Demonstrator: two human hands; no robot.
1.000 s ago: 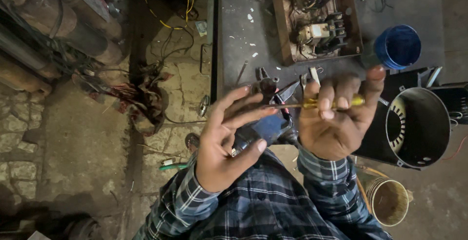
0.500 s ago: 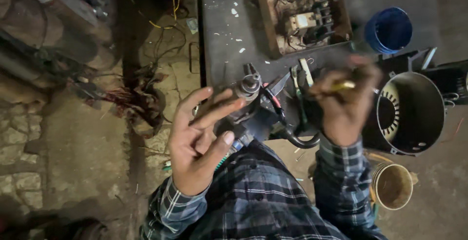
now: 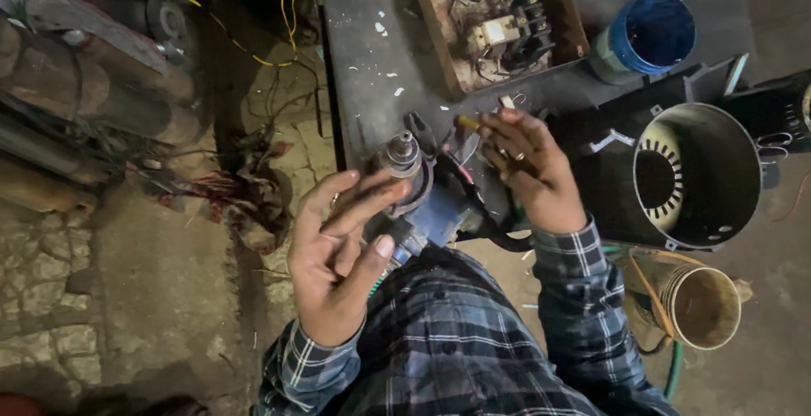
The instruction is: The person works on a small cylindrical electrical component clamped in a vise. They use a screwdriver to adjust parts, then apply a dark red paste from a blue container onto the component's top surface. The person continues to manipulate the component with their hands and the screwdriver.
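Observation:
My left hand (image 3: 338,251) is raised palm-up with fingers spread, holding nothing; its fingertips sit just beside a small grey motor (image 3: 404,163) with a protruding shaft at the edge of the dark metal workbench (image 3: 372,53). My right hand (image 3: 525,167) is palm-down over the bench, fingers curled around a thin yellow-handled tool (image 3: 470,120) whose tip sticks out to the left. Black and red cables (image 3: 473,192) run from the motor under my right wrist. Both arms wear a plaid shirt.
A wooden tray of electrical parts (image 3: 498,19) lies at the back of the bench. A blue bucket (image 3: 646,32), an open metal motor housing (image 3: 697,175) and a small tan pot (image 3: 701,306) stand at right. Pipes and wires (image 3: 110,87) crowd the left floor.
My right hand turned from palm-up to palm-down and dropped toward the bench with the yellow tool. My left hand lowered beside the motor. The view shifted, bringing the bench closer.

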